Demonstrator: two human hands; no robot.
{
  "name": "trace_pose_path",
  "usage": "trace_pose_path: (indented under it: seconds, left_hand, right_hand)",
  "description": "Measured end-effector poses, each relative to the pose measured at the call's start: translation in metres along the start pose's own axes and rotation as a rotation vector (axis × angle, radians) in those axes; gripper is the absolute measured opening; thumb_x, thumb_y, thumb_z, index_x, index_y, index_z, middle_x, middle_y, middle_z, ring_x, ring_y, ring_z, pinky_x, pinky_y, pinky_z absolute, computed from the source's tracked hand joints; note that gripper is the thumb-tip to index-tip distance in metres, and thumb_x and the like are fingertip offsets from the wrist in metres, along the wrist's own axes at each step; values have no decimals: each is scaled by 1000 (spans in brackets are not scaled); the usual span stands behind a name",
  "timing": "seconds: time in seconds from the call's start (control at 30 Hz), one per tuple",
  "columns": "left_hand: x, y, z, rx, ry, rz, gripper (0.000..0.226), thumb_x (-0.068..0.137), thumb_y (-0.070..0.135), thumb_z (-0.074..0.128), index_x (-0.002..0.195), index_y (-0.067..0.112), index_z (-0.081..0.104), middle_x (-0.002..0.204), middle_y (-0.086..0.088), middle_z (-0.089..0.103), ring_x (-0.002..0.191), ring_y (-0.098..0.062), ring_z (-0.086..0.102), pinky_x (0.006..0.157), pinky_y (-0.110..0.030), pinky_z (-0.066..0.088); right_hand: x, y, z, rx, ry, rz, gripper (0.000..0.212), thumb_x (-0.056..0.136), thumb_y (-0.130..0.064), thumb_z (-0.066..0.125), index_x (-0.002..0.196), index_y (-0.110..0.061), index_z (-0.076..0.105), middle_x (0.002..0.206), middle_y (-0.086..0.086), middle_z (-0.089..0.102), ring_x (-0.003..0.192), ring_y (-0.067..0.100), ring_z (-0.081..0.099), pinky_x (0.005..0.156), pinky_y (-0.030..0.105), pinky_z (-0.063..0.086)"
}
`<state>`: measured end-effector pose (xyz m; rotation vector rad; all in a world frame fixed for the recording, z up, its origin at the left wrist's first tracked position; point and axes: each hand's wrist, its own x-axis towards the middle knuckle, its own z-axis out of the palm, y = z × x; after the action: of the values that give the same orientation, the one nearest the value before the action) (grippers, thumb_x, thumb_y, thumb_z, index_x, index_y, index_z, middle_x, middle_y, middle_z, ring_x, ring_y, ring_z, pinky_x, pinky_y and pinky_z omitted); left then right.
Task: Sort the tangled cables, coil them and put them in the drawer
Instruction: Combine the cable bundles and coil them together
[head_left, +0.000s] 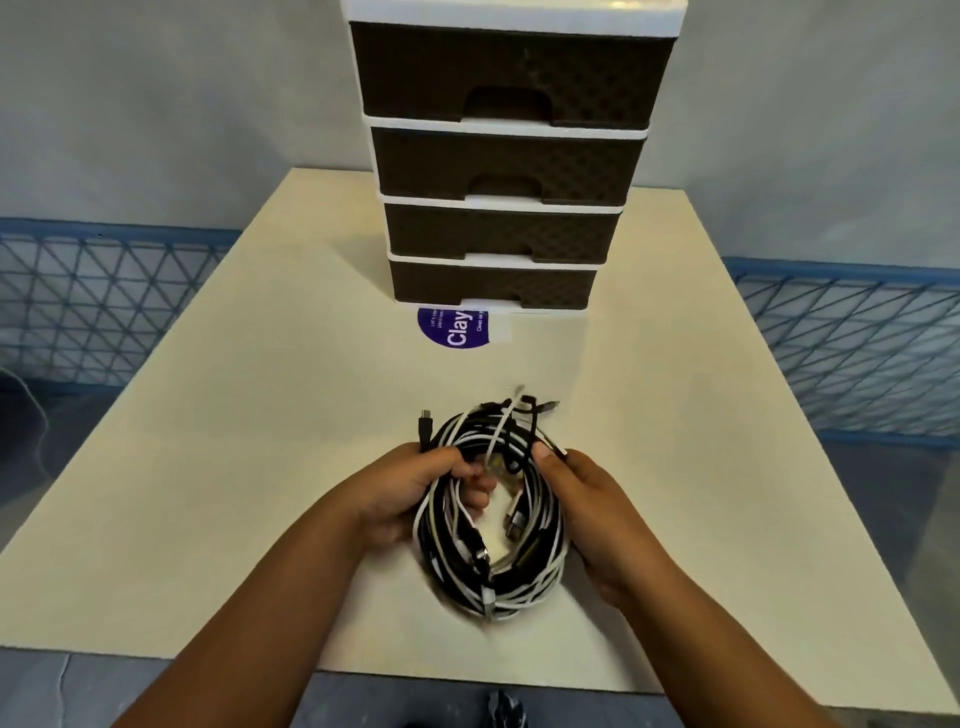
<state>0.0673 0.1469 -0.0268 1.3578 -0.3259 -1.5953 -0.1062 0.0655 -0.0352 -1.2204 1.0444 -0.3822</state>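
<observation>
A tangled bundle of black and white cables (498, 551) forms a rough ring, held just above the cream table (208, 493) near its front edge. My left hand (415, 499) grips the bundle's left side, with fingers curled through the ring. My right hand (587, 509) holds the right side, its thumb pressing a cable end near the top. Several plug ends stick out at the top of the bundle. A drawer tower (504, 171) with brown drawers in a white frame stands at the back of the table; every drawer I can see is closed.
A purple and white sticker (457, 327) lies on the table in front of the tower. Blue mesh fencing (104, 306) runs behind the table on both sides. A dark object (504, 709) shows below the table's front edge.
</observation>
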Motion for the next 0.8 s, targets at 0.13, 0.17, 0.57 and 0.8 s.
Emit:
trace_pose_path:
  seconds: [0.13,0.17,0.57,0.8]
  left_hand:
    - [2,6,-4,342,78,102,15,92,3,52,87,1,66,82,-16,70,72,-24,68,74,-35,57]
    - [2,6,-5,353,71,113,14,92,3,52,86,2,64,78,-15,69,71,-24,67,74,-36,56]
    - [4,-3,-5,214,34,189,11,72,16,55,73,6,53,62,-10,49,61,-25,64,73,-42,50]
    - [9,7,-8,285,17,159,9,82,11,53,76,11,59,64,-6,56,66,-25,65,72,-39,52]
  right_hand:
    - [4,8,2,-122,64,-68,34,94,-55,52,105,-26,66,102,-4,74,98,14,69,94,44,53]
    - [3,8,3,-144,76,-84,34,94,-55,51,103,-26,66,101,-4,73,98,14,68,94,43,52]
    - [20,-24,-19,-856,182,-730,64,94,-60,39,148,-25,38,156,-6,35,146,9,24,116,30,23]
    - [45,-30,-8,-779,-105,-669,46,93,-50,52,132,-26,57,113,-25,53,104,-26,44,86,-2,29]
